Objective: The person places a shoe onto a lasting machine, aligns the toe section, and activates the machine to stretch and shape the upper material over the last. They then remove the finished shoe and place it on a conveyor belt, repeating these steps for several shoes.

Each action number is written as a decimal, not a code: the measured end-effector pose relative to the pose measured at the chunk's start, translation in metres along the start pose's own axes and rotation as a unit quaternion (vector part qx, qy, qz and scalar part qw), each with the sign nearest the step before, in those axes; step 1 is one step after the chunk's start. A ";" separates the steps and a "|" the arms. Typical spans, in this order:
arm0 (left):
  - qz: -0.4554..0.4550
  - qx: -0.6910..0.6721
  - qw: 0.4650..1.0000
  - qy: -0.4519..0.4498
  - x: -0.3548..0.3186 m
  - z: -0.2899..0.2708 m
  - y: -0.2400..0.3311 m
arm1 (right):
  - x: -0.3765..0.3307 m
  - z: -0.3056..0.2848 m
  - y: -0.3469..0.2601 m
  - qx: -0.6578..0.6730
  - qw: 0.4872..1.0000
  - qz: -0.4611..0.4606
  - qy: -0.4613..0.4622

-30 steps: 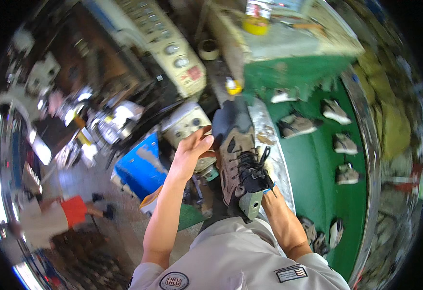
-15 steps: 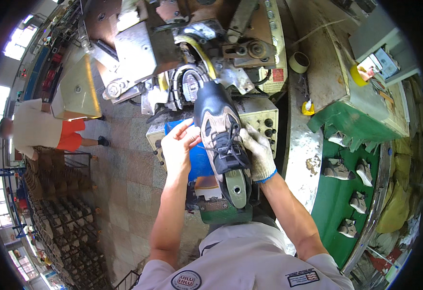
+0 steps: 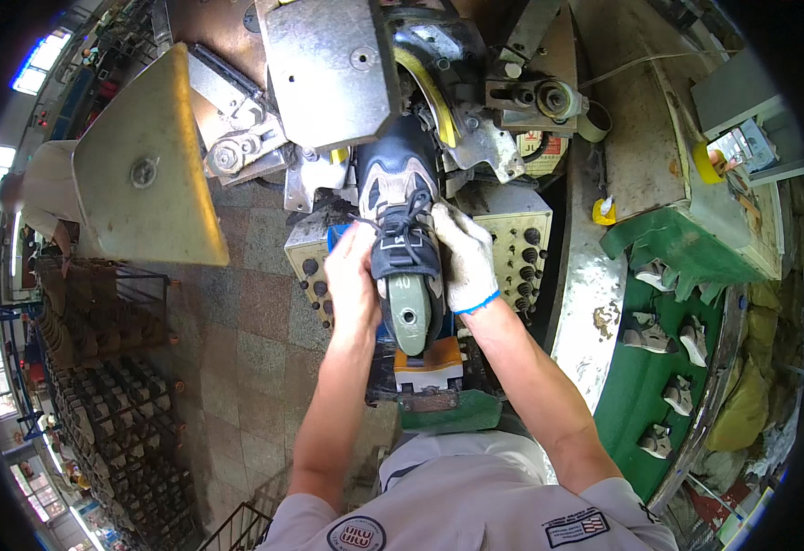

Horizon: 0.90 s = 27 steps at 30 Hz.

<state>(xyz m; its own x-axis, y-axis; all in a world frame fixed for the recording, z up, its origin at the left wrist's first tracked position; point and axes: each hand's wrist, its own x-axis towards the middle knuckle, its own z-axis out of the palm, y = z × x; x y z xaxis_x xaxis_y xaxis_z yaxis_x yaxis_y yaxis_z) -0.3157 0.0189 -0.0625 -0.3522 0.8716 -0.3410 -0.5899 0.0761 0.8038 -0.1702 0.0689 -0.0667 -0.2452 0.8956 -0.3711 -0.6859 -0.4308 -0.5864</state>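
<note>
The machine fills the top of the view. Half a second ago the shoe's toe showed whole in front of it; now the tip is hidden among its parts. The flat, bright metal plate, a squarish slab with clipped corners, overhangs the toe area. To the left, a cream, roughly triangular panel with a worn, yellowed edge now covers the orange shorts of a co-worker that were visible then. The floor is speckled, in squarish tiles. At right runs a smooth green belt carrying other shoes.

The shoe stands centrally, heel toward the person, toe in the machine. Its toe is smooth black, its upper beige and dark panels, and a hard grey-green last, rounded and pierced by a round hole, protrudes at the heel.

The left hand, bare, was raised with curled fingers; it is now closed in along the shoe's left side, its fingertips partly hidden. The right hand, in a white knitted glove with a blue cuff, has hold of the right side, fingers slightly bent. Smallest are the thin, dark, knotted laces.
</note>
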 end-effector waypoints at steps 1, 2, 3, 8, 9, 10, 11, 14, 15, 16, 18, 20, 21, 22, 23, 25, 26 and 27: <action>-0.058 0.004 0.998 0.025 -0.010 0.010 0.000 | 0.000 0.000 -0.001 0.005 1.000 0.004 -0.007; -0.098 -0.029 0.994 0.038 -0.008 0.004 -0.013 | -0.001 0.000 -0.004 0.009 1.000 0.007 -0.014; -0.106 -0.049 0.993 0.022 -0.011 0.007 -0.017 | -0.001 0.000 -0.008 -0.007 1.000 0.012 -0.013; -0.099 0.031 0.994 -0.029 -0.009 0.004 -0.014 | 0.003 -0.007 0.002 -0.003 1.000 -0.003 0.006; -0.093 0.039 0.995 -0.024 -0.008 0.003 -0.014 | 0.004 -0.006 0.005 0.004 1.000 -0.005 0.013; -0.086 0.047 0.995 -0.019 -0.007 0.002 -0.015 | 0.006 -0.007 0.006 -0.001 1.000 -0.005 0.007; -0.080 0.055 0.995 -0.015 -0.006 0.002 -0.016 | 0.008 -0.009 0.004 -0.006 1.000 -0.006 0.001; -0.078 0.056 0.995 0.004 -0.002 -0.004 -0.026 | 0.007 -0.010 0.005 -0.013 1.000 -0.005 0.006; -0.069 0.055 0.996 0.008 -0.002 -0.002 -0.027 | 0.008 -0.012 0.005 -0.020 1.000 -0.001 0.015; -0.060 0.055 0.997 0.012 -0.001 0.000 -0.028 | 0.008 -0.012 0.004 -0.027 0.999 0.003 0.024; -0.043 0.091 0.995 0.017 0.003 -0.007 -0.034 | 0.002 -0.010 0.006 -0.055 0.997 0.007 0.045; 0.002 0.150 0.988 0.036 0.008 -0.013 -0.043 | -0.003 -0.008 0.009 -0.092 0.992 0.033 0.076; 0.015 0.116 0.992 0.038 0.007 -0.009 -0.044 | -0.006 0.003 0.007 -0.112 0.990 0.001 0.084; 0.011 0.115 0.993 0.039 0.008 -0.008 -0.044 | -0.003 0.000 0.009 -0.108 0.991 -0.003 0.080; 0.008 0.115 0.993 0.040 0.009 -0.008 -0.044 | 0.002 -0.007 0.013 -0.105 0.992 -0.007 0.075; 0.010 0.138 0.990 0.035 0.009 -0.007 -0.040 | 0.007 -0.008 0.014 -0.089 0.994 -0.019 0.066; -0.008 0.112 0.993 0.043 0.011 -0.005 -0.042 | 0.005 -0.010 0.012 -0.098 0.993 -0.025 0.066; 0.035 0.180 0.982 0.038 0.010 -0.003 -0.040 | 0.001 -0.005 0.007 -0.107 0.992 -0.029 0.064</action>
<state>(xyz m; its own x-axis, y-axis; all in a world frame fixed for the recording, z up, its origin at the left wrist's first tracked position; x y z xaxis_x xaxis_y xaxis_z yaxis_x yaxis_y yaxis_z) -0.2975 0.0235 -0.0998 -0.4441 0.8434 -0.3023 -0.2708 0.1953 0.9426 -0.1718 0.0667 -0.0748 -0.1100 0.9042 -0.4126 -0.5321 -0.4042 -0.7439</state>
